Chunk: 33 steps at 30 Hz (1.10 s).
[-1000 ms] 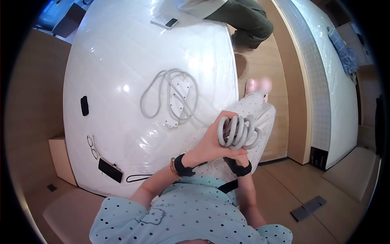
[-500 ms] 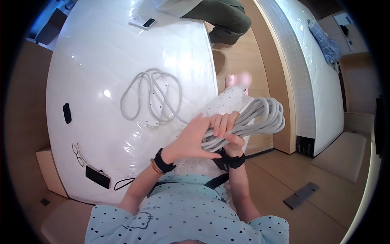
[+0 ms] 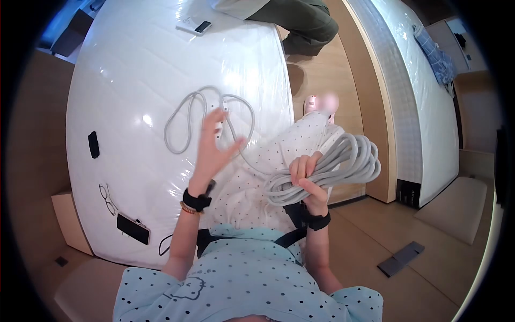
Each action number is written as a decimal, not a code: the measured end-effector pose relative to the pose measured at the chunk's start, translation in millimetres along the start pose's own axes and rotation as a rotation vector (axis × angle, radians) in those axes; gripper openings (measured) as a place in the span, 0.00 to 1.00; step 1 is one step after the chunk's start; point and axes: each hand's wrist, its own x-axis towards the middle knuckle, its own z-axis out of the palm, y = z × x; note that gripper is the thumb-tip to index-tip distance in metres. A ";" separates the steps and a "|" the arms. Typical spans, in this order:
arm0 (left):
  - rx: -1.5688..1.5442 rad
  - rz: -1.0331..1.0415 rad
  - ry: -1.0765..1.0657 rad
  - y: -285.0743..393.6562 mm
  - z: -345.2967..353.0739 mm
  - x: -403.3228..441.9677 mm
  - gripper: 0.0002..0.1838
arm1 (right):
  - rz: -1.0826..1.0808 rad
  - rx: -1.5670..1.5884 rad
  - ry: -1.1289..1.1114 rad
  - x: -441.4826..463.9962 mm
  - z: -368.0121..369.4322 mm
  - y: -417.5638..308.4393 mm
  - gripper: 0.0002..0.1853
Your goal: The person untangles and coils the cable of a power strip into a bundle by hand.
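Observation:
A thick bundle of coiled grey cable point(image 3: 351, 161) is gripped in my right hand point(image 3: 309, 180), its fingers and thumb wrapped round the middle of the loops. My left hand point(image 3: 211, 153) is raised to the left of the bundle, fingers and thumb apart, with nothing held. Behind that hand a white power strip point(image 3: 225, 105) lies on the mattress, mostly hidden by my fingers. Loose loops of the same grey cable point(image 3: 253, 119) spread around the strip, and one length runs over my leg to the bundle.
The plastic-wrapped mattress point(image 3: 129, 70) carries a black phone point(image 3: 133, 229), glasses point(image 3: 107, 199), a small black item point(image 3: 94, 145) and a white device with a dark screen point(image 3: 194, 27). Another person's leg point(image 3: 306, 24) is at the far edge. A grey flat piece point(image 3: 401, 258) lies on the floor.
My left hand has let go of the cable bundle and moved left and up, over the power strip. The right hand still holds the bundle in nearly the same place.

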 end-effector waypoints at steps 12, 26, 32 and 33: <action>-0.432 -0.405 -0.014 -49.7 29.2 29.3 0.14 | 0.050 -0.088 -0.137 -1.2 7.4 -12.0 0.17; -0.225 0.519 -0.165 45.9 -22.3 48.5 0.05 | 0.090 -0.251 0.005 5.6 -17.4 -5.3 0.12; -0.320 0.461 -0.309 65.5 -0.3 34.3 0.06 | 0.085 -0.663 0.058 12.3 -20.0 -1.8 0.15; -0.306 0.466 -0.321 68.6 3.1 30.7 0.07 | 0.086 -0.751 0.079 14.9 -13.8 -4.5 0.16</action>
